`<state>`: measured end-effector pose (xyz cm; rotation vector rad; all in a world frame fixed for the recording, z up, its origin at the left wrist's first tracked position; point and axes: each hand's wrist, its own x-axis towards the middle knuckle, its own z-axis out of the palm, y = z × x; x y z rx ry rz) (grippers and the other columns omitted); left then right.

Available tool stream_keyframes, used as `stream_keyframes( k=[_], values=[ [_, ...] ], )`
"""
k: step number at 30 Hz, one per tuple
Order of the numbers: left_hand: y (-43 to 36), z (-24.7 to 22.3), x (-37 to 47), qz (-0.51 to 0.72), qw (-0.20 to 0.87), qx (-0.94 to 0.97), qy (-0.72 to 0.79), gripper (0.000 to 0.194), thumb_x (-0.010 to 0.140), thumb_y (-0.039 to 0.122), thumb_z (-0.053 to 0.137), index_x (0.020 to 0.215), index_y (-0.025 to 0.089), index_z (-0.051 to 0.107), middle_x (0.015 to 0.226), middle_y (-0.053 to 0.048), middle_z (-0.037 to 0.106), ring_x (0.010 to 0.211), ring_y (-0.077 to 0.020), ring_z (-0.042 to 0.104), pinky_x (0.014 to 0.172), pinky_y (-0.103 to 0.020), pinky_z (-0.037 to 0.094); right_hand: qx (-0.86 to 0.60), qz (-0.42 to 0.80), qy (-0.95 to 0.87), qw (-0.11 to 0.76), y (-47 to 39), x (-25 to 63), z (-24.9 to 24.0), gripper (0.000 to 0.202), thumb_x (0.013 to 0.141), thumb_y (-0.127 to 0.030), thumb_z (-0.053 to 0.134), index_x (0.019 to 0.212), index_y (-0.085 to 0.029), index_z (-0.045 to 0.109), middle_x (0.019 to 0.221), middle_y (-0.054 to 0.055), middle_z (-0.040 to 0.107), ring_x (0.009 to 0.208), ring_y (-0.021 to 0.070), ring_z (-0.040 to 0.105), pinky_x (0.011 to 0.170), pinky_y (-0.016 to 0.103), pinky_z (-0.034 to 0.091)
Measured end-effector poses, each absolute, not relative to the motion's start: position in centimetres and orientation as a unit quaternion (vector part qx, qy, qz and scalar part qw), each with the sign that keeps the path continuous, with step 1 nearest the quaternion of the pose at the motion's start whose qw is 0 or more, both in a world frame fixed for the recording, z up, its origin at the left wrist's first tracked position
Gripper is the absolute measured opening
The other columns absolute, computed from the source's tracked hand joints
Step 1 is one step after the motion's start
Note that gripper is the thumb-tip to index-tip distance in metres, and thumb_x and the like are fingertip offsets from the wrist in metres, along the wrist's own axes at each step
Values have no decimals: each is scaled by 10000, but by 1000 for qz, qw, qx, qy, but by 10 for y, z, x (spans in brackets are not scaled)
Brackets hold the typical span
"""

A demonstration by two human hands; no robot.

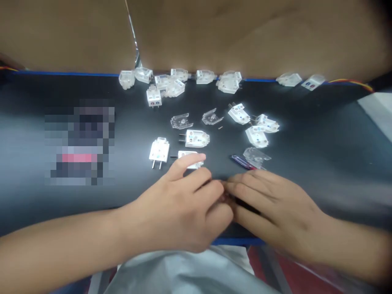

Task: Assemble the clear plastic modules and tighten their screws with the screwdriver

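My left hand (190, 204) and my right hand (275, 208) meet near the front edge of the black table, fingertips curled together. Whatever they pinch is hidden by the fingers. Just beyond my left index finger lies a white two-pin plug (183, 154), partly covered by that finger. Another plug (197, 139) lies behind it, and a third plug (159, 150) sits to the left, pins toward me. Past my right knuckles are a clear plastic cover (256, 157) and a slim, dark purple handle (241, 161), perhaps of a screwdriver, with a red part by the hand.
Two clear covers (181, 121) (212, 117) and a tiny metal piece (220, 128) lie mid-table. More plugs sit at right (257, 136) and along the back edge (229, 82). A brown panel (214, 32) rises behind. A blurred-out object (80, 143) is at left.
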<state>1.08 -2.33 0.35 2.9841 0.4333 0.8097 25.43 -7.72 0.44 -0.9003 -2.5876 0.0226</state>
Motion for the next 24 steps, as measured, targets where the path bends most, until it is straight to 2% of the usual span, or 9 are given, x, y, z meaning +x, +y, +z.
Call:
stream_keyframes(
  k=[3, 5, 9, 12, 16, 20, 24],
  values=[
    [-37, 8, 11, 250, -46, 958, 135, 347, 1033, 117, 464, 870, 231, 748, 977, -66, 807, 920, -240, 729, 1320, -438, 437, -285, -50, -943, 164, -84, 250, 10, 431, 996, -74, 408, 875, -169, 810, 961, 176, 832, 786, 301, 721, 646, 452, 568],
    [-40, 7, 10, 251, -67, 957, 127, 328, 1028, 135, 475, 926, 207, 779, 1006, -97, 815, 956, -262, 735, 1335, -439, 418, -295, -47, -939, 171, -85, 250, 9, 447, 1000, -72, 395, 929, -159, 828, 971, 184, 837, 812, 315, 735, 662, 454, 596],
    [-27, 1, 8, 249, 5, 956, 157, 339, 1052, 93, 462, 855, 242, 695, 908, -22, 791, 759, -198, 668, 1232, -482, 492, -348, 13, -910, 224, -77, 254, 2, 207, 1072, -133, 587, 1018, -185, 779, 1041, 123, 842, 849, 263, 756, 672, 399, 603],
    [-16, -3, 6, 239, 62, 953, 173, 244, 1091, 107, 513, 927, 221, 653, 883, 5, 776, 779, -173, 683, 1131, -463, 518, -360, 132, -879, 283, -68, 258, 2, 52, 1062, -226, 734, 1013, -209, 732, 1016, 75, 819, 836, 201, 752, 739, 350, 625],
    [-13, -5, 5, 250, 125, 944, 175, 182, 1105, 98, 515, 1005, 200, 627, 899, 4, 772, 816, -167, 706, 1168, -468, 461, -361, 211, -855, 306, -65, 258, 6, 90, 1021, -211, 800, 1042, -221, 713, 1035, 80, 789, 878, 199, 747, 812, 370, 643],
    [-14, -5, 6, 240, 126, 946, 181, 221, 1108, 67, 478, 1001, 202, 617, 894, 22, 763, 824, -150, 701, 1188, -444, 447, -358, 176, -866, 303, -67, 254, 0, 95, 1027, -236, 796, 1000, -204, 711, 987, 87, 765, 852, 208, 703, 766, 370, 607],
    [-12, -5, 6, 223, 97, 957, 159, 238, 1133, 102, 479, 980, 209, 626, 928, 8, 755, 859, -159, 678, 1147, -435, 472, -365, 151, -871, 291, -66, 251, -6, 139, 1070, -253, 735, 943, -197, 729, 970, 75, 757, 857, 198, 703, 775, 351, 590]
  ],
)
